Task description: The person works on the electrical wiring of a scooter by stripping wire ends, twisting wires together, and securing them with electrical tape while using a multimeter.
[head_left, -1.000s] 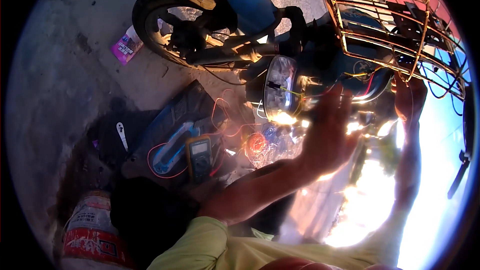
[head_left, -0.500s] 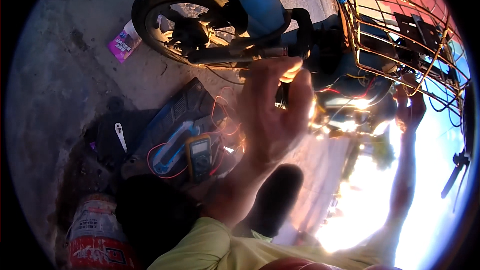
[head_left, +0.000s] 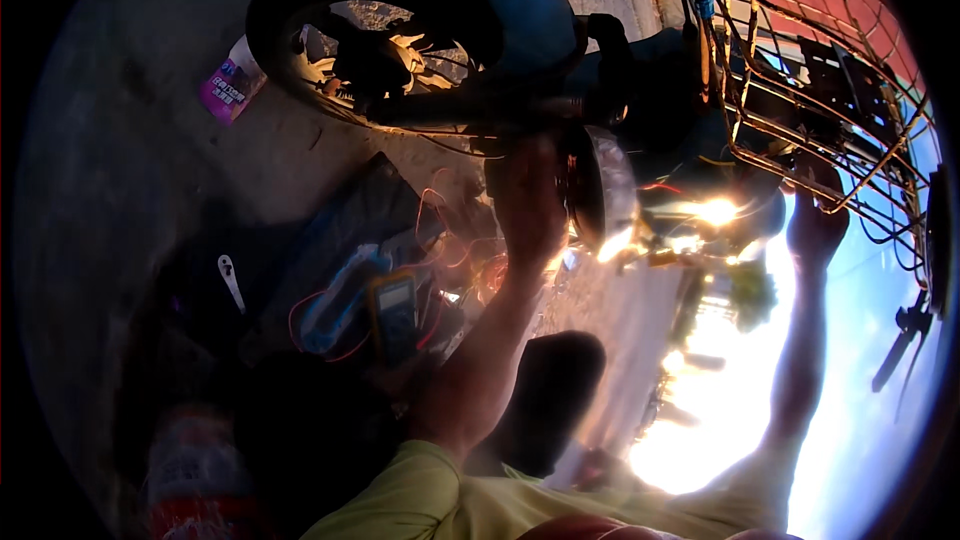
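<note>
My left hand (head_left: 532, 200) is raised below the front fork (head_left: 480, 105) of a tipped-looking two-wheeler. It is against the dark side of a round lamp-like part (head_left: 600, 185) with a pale, clear face; shadow and the part hide its fingers. My right hand (head_left: 818, 215) reaches up at the right to the underside of a rusty wire basket (head_left: 735, 90). Its fingers are dark and partly behind the wires, so what they touch is unclear. Thin red and yellow wires (head_left: 665, 187) hang between the two hands.
The front wheel (head_left: 270, 30) is at the top. On the ground at left are a yellow-edged multimeter (head_left: 395, 310) with red leads, a blue-handled tool (head_left: 340, 305), a white flat tool (head_left: 231, 282), a purple packet (head_left: 228, 90) and a red-and-white bucket (head_left: 200, 480). Strong sun glares at right.
My left hand has shifted a little left, turned and gone into shadow. The round part that it covered now shows beside it. My right hand stays near the basket, and the view has darkened and shifted slightly.
</note>
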The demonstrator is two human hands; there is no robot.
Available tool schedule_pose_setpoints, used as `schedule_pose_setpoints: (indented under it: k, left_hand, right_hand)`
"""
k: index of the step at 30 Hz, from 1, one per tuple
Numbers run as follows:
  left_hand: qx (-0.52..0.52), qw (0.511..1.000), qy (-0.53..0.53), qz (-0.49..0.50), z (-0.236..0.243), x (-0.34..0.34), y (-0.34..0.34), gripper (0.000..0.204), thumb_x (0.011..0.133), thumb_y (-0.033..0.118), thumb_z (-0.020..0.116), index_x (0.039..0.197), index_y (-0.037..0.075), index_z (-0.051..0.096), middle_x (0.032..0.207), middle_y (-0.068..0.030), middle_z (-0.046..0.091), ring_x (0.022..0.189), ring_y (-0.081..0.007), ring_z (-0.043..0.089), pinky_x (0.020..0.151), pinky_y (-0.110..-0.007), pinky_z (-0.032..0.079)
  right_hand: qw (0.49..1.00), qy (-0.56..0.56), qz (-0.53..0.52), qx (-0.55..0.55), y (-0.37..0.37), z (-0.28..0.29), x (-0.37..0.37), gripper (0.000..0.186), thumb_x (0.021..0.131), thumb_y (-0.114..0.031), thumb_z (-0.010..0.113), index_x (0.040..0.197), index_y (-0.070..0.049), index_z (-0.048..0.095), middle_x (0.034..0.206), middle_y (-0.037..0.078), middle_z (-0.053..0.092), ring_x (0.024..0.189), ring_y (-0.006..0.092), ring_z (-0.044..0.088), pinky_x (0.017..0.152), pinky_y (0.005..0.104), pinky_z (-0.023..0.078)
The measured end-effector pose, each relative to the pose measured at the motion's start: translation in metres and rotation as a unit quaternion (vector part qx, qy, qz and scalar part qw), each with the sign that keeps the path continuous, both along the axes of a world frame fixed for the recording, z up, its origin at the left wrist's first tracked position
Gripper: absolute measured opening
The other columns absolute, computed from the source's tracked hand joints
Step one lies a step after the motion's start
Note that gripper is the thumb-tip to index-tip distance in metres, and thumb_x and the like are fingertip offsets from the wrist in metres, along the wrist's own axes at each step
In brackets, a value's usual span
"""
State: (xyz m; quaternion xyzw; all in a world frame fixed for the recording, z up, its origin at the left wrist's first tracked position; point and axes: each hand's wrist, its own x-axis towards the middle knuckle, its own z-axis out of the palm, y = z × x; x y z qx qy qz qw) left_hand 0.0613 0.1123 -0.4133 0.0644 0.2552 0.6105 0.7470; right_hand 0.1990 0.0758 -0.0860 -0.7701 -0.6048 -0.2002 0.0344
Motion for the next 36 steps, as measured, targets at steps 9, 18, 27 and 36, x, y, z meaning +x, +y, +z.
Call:
schedule_pose_setpoints:
  k: [9,18,27,36]
  left_hand:
    - [0.042,0.995,0.026,-0.093,0.001,-0.014,0.010,0.026,0.103,0.027,0.056,0.099,0.004,0.067,0.088,-0.0029,0.067,0.080,-0.0136,0.063,0.077,-0.030,0.048]
    - [0.188,0.967,0.049,-0.166,0.025,-0.003,0.006,0.017,0.092,0.020,0.068,0.096,0.004,0.070,0.083,-0.0144,0.068,0.073,-0.0270,0.067,0.069,-0.036,0.053]
    - [0.509,0.747,0.425,0.031,0.022,0.050,0.043,0.012,0.084,0.018,0.062,0.085,0.008,0.069,0.076,-0.0136,0.066,0.072,-0.0319,0.066,0.067,-0.042,0.054]
    - [0.547,0.712,0.383,-0.215,0.037,0.052,0.063,0.010,0.079,0.018,0.065,0.076,0.009,0.070,0.084,-0.0140,0.064,0.078,-0.0320,0.065,0.062,-0.044,0.052]
  right_hand:
    - [0.996,-0.057,0.058,-0.021,0.000,0.001,0.015,0.017,0.089,0.003,0.067,0.105,0.000,0.069,0.100,0.007,0.072,0.087,0.0150,0.066,0.079,0.0292,0.051]
    - [0.986,-0.115,0.086,-0.079,-0.002,0.002,0.023,0.024,0.092,0.004,0.062,0.116,0.003,0.066,0.101,0.008,0.073,0.088,0.0132,0.066,0.079,0.0285,0.051]
    - [0.996,0.006,0.093,-0.014,0.010,-0.014,-0.001,0.012,0.096,-0.009,0.061,0.103,-0.001,0.065,0.095,0.007,0.068,0.084,0.0154,0.066,0.078,0.0279,0.051]
    - [0.998,-0.011,0.059,-0.001,0.013,-0.017,-0.014,0.025,0.096,-0.022,0.066,0.113,-0.004,0.070,0.092,0.008,0.075,0.084,0.0125,0.070,0.077,0.0295,0.053]
